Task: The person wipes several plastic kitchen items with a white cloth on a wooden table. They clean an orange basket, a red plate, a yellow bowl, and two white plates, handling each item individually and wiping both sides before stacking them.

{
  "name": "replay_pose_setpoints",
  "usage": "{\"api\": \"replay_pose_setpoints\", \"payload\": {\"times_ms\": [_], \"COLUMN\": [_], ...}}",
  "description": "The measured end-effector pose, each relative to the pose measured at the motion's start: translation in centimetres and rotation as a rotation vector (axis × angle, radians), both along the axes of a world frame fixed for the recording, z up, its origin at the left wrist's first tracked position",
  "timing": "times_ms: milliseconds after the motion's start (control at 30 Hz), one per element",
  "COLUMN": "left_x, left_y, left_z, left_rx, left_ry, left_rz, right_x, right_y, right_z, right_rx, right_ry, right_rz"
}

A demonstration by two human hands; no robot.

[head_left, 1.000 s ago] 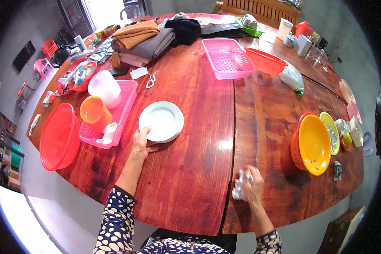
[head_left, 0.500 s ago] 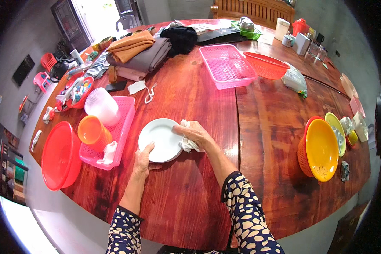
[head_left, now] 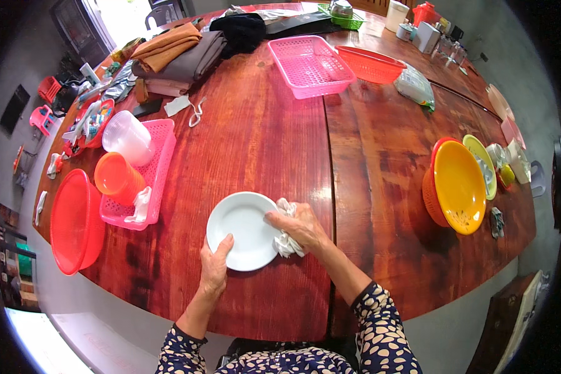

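A round white plate [head_left: 243, 227] is held between my two hands above the near part of the wooden table. My left hand [head_left: 214, 265] grips its lower left rim, thumb on top and fingers underneath. At the right rim my right hand [head_left: 302, 225] pinches the plate, with a crumpled white cloth [head_left: 288, 245] bunched under the fingers. That cloth presses against the plate's edge. To the left stands a pink basket [head_left: 158, 181] with stacked orange cups [head_left: 117, 177], clear plastic cups [head_left: 128, 138] and a white crumpled cloth [head_left: 139, 206].
A red basket [head_left: 76, 221] stands at the table's left edge. Yellow and orange bowls [head_left: 458, 187] lie tilted at the right. Farther back are a pink rectangular basket [head_left: 310, 65], a red oval basket [head_left: 371, 65], a plastic packet [head_left: 416, 87] and folded cloths [head_left: 181, 53].
The view has shifted, so the table things sit higher and farther left. My hands and the plate have come nearer to my body, and the cloth stays at the plate's right rim.
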State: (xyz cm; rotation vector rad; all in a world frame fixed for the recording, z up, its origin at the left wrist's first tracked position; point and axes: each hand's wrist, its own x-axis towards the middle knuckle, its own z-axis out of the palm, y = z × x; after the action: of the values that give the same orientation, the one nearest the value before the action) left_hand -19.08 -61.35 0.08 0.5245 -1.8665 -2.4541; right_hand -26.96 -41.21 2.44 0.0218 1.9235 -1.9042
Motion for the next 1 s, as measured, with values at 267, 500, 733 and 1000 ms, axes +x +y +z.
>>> {"api": "replay_pose_setpoints", "payload": {"times_ms": [267,500,733,1000], "left_x": [6.4,8.0,8.4,7.9], "left_y": [3.1,3.5,2.8,1.6], "left_z": [1.0,0.3,-0.2,-1.0], "left_rx": [-0.031,-0.066,-0.154,-0.532], "left_ry": [-0.061,-0.034,-0.021,0.045], "left_rz": [-0.102,-0.147,-0.177,-0.282], "right_x": [8.6,11.8,12.4,12.3], "right_y": [3.7,4.3,3.8,4.5], "right_z": [-0.6,-2.1,-2.7,-1.6], "right_rx": [-0.135,-0.179,-0.116,0.367], "right_ry": [-0.054,-0.067,0.026,0.154], "right_rz": [-0.115,-0.199,-0.216,-0.157]}}
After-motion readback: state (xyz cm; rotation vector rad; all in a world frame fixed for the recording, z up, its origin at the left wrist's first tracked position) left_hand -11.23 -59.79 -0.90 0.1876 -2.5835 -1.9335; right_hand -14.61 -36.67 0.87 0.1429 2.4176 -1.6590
